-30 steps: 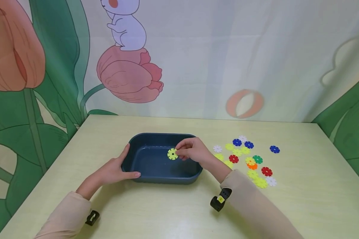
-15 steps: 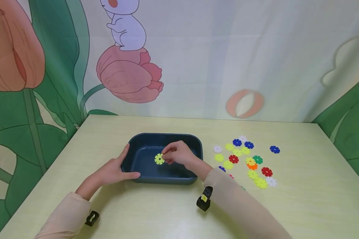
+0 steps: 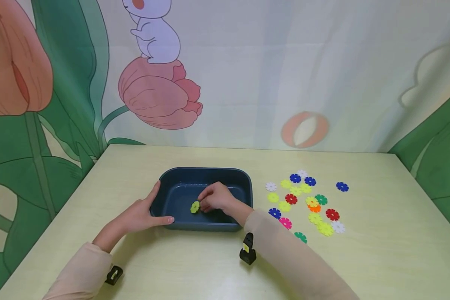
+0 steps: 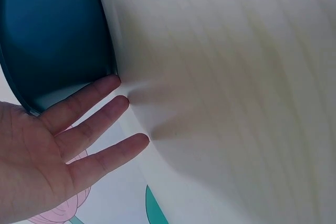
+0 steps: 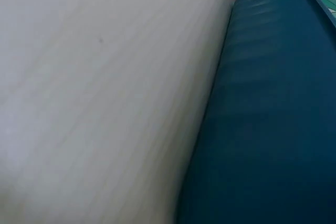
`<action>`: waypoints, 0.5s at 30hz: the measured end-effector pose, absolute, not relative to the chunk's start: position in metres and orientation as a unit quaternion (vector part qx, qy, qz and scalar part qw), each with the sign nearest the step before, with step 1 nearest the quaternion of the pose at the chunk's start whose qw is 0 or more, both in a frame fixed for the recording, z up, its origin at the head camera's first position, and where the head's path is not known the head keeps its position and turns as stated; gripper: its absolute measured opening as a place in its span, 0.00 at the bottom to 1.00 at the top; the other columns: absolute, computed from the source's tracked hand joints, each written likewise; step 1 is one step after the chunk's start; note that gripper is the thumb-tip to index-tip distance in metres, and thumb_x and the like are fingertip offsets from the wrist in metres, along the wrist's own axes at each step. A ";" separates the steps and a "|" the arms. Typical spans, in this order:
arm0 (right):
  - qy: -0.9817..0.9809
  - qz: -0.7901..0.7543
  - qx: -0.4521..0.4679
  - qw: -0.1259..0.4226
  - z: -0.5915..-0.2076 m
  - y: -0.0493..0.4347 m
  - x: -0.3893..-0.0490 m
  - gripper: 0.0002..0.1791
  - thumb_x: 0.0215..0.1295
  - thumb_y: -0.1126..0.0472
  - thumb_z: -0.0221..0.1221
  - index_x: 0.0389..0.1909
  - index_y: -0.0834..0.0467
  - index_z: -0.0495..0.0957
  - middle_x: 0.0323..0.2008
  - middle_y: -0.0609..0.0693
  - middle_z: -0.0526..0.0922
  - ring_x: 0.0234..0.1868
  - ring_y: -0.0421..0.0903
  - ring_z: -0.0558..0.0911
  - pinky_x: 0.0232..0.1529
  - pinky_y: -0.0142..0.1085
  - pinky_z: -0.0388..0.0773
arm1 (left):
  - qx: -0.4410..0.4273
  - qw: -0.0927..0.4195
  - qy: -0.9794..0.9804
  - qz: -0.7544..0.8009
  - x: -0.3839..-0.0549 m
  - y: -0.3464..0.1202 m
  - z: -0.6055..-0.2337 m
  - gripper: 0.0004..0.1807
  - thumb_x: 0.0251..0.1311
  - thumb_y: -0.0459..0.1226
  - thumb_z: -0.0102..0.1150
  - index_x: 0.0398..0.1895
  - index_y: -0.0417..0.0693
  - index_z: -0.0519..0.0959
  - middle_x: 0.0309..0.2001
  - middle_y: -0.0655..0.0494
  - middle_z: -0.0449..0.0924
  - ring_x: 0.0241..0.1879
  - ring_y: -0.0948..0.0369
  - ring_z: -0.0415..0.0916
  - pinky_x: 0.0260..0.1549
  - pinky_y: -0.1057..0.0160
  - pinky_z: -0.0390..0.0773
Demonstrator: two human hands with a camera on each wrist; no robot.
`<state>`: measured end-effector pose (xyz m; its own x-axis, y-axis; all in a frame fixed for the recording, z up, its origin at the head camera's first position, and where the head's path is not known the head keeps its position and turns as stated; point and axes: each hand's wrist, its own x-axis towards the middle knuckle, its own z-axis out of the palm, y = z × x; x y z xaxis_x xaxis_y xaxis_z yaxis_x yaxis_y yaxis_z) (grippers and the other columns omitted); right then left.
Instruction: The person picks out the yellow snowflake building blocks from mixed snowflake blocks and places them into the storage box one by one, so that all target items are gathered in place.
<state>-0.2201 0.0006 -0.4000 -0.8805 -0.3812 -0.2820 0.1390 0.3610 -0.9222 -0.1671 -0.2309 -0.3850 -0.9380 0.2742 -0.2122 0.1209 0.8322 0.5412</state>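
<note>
A dark blue rectangular basin [image 3: 206, 226] stands on the table in the head view. My left hand [image 3: 140, 214] rests against its left end, the thumb along the front wall and the fingers at the side; in the left wrist view those fingers look straight and spread. Inside the basin, low over its bottom, my right hand [image 3: 218, 197] pinches a yellow-green snowflake disc [image 3: 195, 207] at its edge. The disc is tilted. The right wrist view shows only the basin's outer wall [image 5: 268, 108] and the tabletop, so the right fingers are hidden there.
To the right of the basin lie several loose snowflake discs, among them a red disc [image 3: 332, 214], a pink disc [image 3: 285, 223] and a blue disc [image 3: 342, 186]. A printed curtain [image 3: 240, 83] hangs behind the table [image 3: 390, 250].
My right hand has moved left and down into the basin with the yellow-green disc, which has turned from facing the camera to tilted. My left hand has stayed at the basin's left end.
</note>
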 end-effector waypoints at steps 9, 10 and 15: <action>0.792 -0.560 -0.104 0.218 -0.390 0.013 -0.213 0.12 0.56 0.73 0.58 0.42 0.72 0.77 0.32 0.58 0.82 0.33 0.53 0.83 0.35 0.38 0.79 | 0.104 0.141 0.945 0.275 -0.167 -0.230 -0.385 0.63 0.47 0.59 0.61 0.70 0.43 0.29 0.62 0.24 0.52 0.58 0.36 0.60 0.50 0.44 0.67; 0.788 -0.565 -0.109 0.218 -0.388 0.015 -0.212 0.12 0.56 0.73 0.58 0.42 0.72 0.77 0.31 0.58 0.82 0.34 0.53 0.83 0.35 0.38 0.79 | 0.103 0.141 0.946 0.274 -0.167 -0.230 -0.385 0.63 0.46 0.60 0.61 0.70 0.43 0.29 0.62 0.24 0.52 0.58 0.36 0.60 0.49 0.43 0.67; 0.775 -0.582 -0.133 0.206 -0.380 0.028 -0.207 0.13 0.57 0.72 0.58 0.43 0.72 0.76 0.30 0.57 0.81 0.35 0.55 0.82 0.36 0.40 0.79 | 0.102 0.140 0.947 0.272 -0.166 -0.230 -0.384 0.63 0.46 0.61 0.61 0.70 0.43 0.29 0.62 0.24 0.52 0.58 0.35 0.60 0.49 0.42 0.67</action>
